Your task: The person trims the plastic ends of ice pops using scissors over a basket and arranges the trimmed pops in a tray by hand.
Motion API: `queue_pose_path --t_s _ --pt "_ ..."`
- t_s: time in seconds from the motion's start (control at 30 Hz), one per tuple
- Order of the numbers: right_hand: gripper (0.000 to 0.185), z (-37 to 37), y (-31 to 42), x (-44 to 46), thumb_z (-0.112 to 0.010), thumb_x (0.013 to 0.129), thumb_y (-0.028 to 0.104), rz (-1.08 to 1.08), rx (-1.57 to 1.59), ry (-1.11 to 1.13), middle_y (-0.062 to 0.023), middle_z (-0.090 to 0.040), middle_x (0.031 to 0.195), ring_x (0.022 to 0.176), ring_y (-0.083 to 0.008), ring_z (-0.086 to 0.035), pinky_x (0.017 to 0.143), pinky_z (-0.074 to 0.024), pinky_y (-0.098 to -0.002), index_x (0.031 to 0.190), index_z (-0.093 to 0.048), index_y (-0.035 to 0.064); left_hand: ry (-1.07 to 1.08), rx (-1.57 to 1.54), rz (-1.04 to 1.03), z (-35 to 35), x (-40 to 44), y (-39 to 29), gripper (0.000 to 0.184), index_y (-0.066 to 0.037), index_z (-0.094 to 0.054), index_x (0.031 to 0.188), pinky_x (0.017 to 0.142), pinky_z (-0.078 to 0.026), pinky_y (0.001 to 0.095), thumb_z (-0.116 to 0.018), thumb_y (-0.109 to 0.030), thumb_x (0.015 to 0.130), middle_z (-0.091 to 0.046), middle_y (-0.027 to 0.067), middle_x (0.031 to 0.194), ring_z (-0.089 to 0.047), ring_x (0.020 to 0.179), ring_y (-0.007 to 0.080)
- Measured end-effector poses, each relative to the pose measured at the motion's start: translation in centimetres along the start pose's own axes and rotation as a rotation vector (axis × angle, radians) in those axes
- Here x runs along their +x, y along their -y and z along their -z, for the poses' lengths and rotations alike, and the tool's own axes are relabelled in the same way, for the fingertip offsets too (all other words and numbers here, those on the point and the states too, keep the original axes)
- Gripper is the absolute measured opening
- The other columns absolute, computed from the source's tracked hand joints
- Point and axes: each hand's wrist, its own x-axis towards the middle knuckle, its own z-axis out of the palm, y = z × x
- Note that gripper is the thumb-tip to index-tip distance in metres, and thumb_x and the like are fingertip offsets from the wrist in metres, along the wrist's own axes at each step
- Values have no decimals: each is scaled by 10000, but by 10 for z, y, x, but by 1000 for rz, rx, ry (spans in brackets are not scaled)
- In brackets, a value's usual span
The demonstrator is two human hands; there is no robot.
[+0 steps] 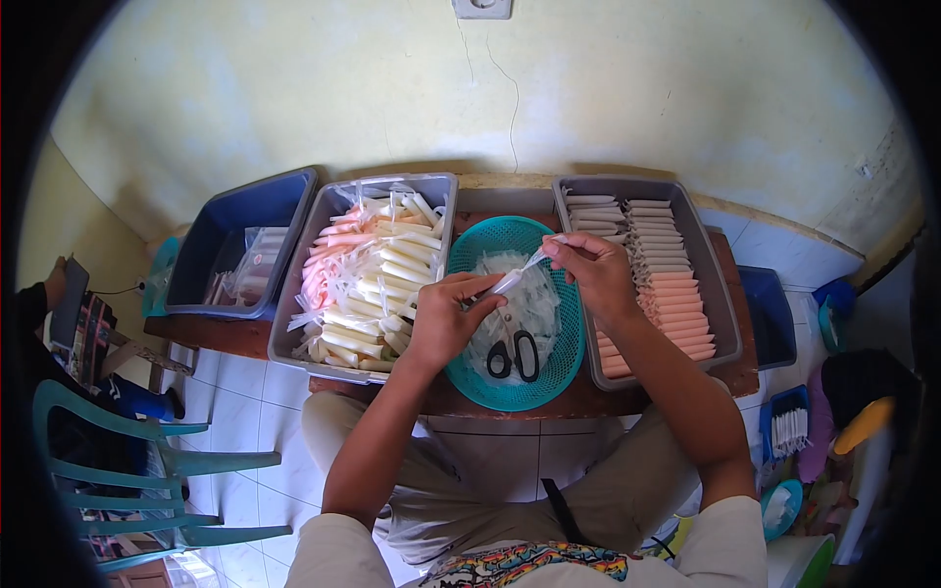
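Observation:
My left hand (453, 316) pinches the filled part of a white ice pop tube (508, 282) between thumb and fingers. Its clear plastic end (535, 259) is stretched up to the fingertips of my right hand (591, 272), which are closed on it. Both hands are above a teal plastic basket (573, 338) heaped with clear plastic scraps (544, 312). Black-handled scissors (526, 356) lie on the scraps, handles toward me. Beside my left hand, a grey crate (284, 338) holds loose pink and pale yellow tubes (343, 260).
To the right, another grey crate (725, 304) holds neat rows of pink and whitish tubes (676, 318). A dark blue bin (186, 284) with plastic packets stands at far left. Below it is a green chair (118, 475). People are partly visible at both sides.

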Motion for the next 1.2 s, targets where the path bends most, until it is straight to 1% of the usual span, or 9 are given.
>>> queue_pose_path --t_s 0.23,0.33,0.4,0.6,0.7,1.0,1.1,1.17,1.2 --pt "246 -2 -1 0 -797 998 196 32 12 3 -12 -771 981 837 -56 -646 694 -489 -224 1164 -808 15 -9 32 41 6 0 -1 376 -93 -809 1245 730 -578 334 -867 -75 875 -796 132 987 -748 801 240" --pt "242 -3 -4 0 -799 996 206 67 5 2 -8 -770 951 802 -47 -632 668 -478 -216 1154 -818 24 2 50 81 9 1 -2 362 -69 -808 1242 809 -587 314 -865 -50 885 -813 130 1076 -758 910 177" --pt "235 -5 -4 0 -804 991 214 94 -7 -4 -2 -769 912 768 -39 -621 640 -467 -210 1139 -828 33 -57 45 44 10 1 2 354 -86 -818 1206 758 -586 353 -880 -68 858 -799 143 1009 -757 846 257" --pt "261 -3 1 0 -757 1036 229 58 -14 -25 -12 -774 1026 833 -59 -632 698 -494 -218 1183 -806 19 -84 69 -10 14 1 1 348 -90 -819 1186 816 -602 373 -887 -59 845 -802 146 1031 -768 925 287" --pt "270 -3 -1 0 -742 1045 227 45 -26 8 -15 -775 1033 844 -59 -639 704 -497 -217 1201 -794 13 -64 137 -27 15 0 4 361 -83 -817 1217 826 -595 338 -876 -46 863 -807 142 1079 -767 924 231" --pt "350 -6 -5 -3 -775 999 211 42 -59 82 -27 -757 1039 837 -75 -682 709 -542 -253 1284 -732 12 -118 211 -47 24 1 5 364 -88 -820 1207 806 -600 356 -887 -63 850 -802 142 1084 -768 927 254" --pt "422 -10 -10 -12 -797 969 207 37 -140 122 -69 -758 1086 871 -126 -729 738 -580 -299 1321 -699 -4 -130 240 -64 25 3 8 360 -86 -822 1195 814 -604 369 -889 -63 843 -801 146 1079 -769 939 276" --pt "460 -18 -7 -22 -813 940 196 56 -465 202 -142 -765 1119 900 -215 -777 763 -605 -352 1328 -688 -17 -138 263 -84 26 4 9 357 -85 -823 1189 820 -606 377 -889 -61 839 -801 148 1074 -769 942 288" --pt "460 -21 -10 -26 -813 940 196 55 -465 204 -142 -765 1119 900 -215 -777 763 -605 -352 1328 -688 -17 -144 287 -107 26 3 10 354 -83 -824 1183 826 -608 386 -889 -59 836 -800 151 1070 -769 945 300"
